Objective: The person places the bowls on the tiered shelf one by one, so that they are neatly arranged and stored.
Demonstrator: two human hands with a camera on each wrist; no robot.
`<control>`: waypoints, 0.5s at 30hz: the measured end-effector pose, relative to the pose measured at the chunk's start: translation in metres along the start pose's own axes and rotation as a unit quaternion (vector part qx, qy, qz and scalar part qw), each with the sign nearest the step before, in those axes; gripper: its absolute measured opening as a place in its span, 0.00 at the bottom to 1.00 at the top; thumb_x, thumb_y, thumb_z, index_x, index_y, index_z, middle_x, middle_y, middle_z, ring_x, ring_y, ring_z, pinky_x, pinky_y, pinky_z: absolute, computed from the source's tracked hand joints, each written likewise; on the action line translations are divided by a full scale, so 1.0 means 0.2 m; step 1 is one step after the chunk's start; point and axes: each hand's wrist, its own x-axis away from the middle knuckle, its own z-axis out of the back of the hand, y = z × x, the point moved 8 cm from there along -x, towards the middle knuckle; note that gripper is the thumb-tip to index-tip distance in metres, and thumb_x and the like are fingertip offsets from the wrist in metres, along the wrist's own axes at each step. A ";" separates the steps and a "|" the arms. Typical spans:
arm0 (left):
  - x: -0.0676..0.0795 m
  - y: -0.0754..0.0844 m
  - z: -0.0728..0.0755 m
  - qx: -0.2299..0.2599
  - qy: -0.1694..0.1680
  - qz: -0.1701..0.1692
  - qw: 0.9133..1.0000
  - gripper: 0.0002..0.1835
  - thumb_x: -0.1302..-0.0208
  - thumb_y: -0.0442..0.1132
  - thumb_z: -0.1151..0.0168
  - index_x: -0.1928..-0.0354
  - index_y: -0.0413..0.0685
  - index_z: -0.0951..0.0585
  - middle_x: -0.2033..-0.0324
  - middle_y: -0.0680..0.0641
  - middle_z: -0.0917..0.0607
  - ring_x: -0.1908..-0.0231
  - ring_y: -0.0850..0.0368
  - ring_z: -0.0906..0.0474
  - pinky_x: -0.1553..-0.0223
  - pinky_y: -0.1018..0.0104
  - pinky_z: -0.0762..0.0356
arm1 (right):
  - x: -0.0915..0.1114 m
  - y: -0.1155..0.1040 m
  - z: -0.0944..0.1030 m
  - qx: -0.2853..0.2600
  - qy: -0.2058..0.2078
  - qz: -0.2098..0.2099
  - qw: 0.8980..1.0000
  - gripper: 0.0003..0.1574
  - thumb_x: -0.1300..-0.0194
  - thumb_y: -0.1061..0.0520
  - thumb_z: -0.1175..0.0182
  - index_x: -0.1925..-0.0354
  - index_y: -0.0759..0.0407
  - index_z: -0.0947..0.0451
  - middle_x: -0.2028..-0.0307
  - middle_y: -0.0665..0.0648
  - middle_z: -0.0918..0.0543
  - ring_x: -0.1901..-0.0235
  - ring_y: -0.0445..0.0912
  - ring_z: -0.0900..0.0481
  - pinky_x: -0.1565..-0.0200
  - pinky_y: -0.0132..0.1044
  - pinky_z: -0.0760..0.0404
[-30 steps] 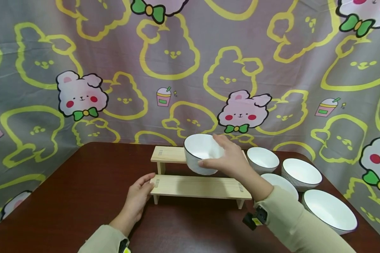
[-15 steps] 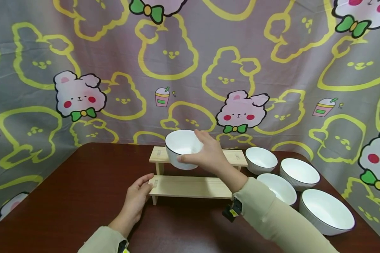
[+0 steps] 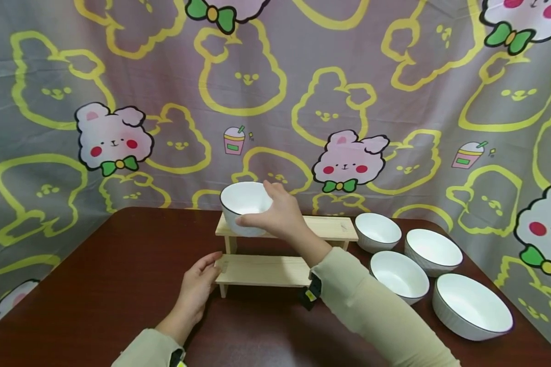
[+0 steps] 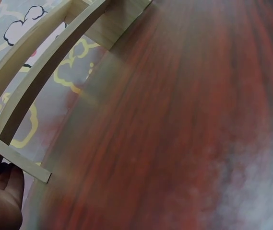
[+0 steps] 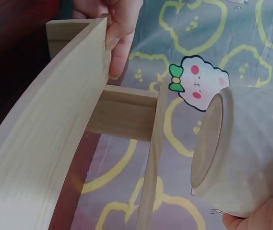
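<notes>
My right hand (image 3: 280,211) grips a white bowl (image 3: 245,204) with a dark rim, thumb on the near side. In the head view the bowl appears over the left end of the upper tier of a two-tier wooden rack (image 3: 266,270). The right wrist view shows a gap between the bowl's base (image 5: 208,141) and the upper board (image 5: 150,172). My left hand (image 3: 197,288) pinches the left end of the lower board. Its fingertips also show in the right wrist view, around the board's edge. In the left wrist view the rack's leg (image 4: 23,160) stands beside that hand.
To the right of the rack, several white bowls stand upright on the dark red wooden table (image 3: 133,265): a small bowl (image 3: 377,232), two mid-sized ones and a larger bowl (image 3: 473,306). A patterned cloth (image 3: 257,76) hangs behind the table.
My right hand has carried the bowl leftward and slightly up, from the rack's middle to over the upper tier's left end. The left hand stays on the lower board.
</notes>
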 end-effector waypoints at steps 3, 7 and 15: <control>0.00 0.00 0.00 -0.001 -0.002 -0.001 1.000 0.22 0.36 0.32 0.51 0.40 0.38 0.30 0.46 0.41 0.24 0.63 0.68 0.26 0.62 0.70 0.28 | -0.03 -0.02 -0.03 0.007 0.006 0.013 1.000 0.66 0.65 0.39 0.27 0.31 0.56 0.44 0.33 0.61 0.40 0.36 0.58 0.41 0.42 0.52 0.34; 0.00 0.00 0.00 0.002 -0.003 -0.002 1.000 0.21 0.36 0.32 0.52 0.40 0.38 0.30 0.44 0.39 0.26 0.63 0.68 0.26 0.62 0.71 0.27 | -0.05 -0.03 -0.07 0.006 0.012 0.027 1.000 0.66 0.65 0.38 0.27 0.31 0.56 0.44 0.36 0.59 0.37 0.40 0.56 0.37 0.46 0.49 0.31; 0.00 -0.01 0.00 -0.006 -0.001 0.000 1.000 0.22 0.36 0.33 0.51 0.40 0.40 0.30 0.43 0.40 0.27 0.62 0.68 0.26 0.62 0.71 0.28 | -0.10 -0.03 -0.14 0.009 0.032 0.025 0.999 0.68 0.66 0.37 0.26 0.31 0.55 0.44 0.40 0.58 0.35 0.45 0.56 0.34 0.50 0.47 0.27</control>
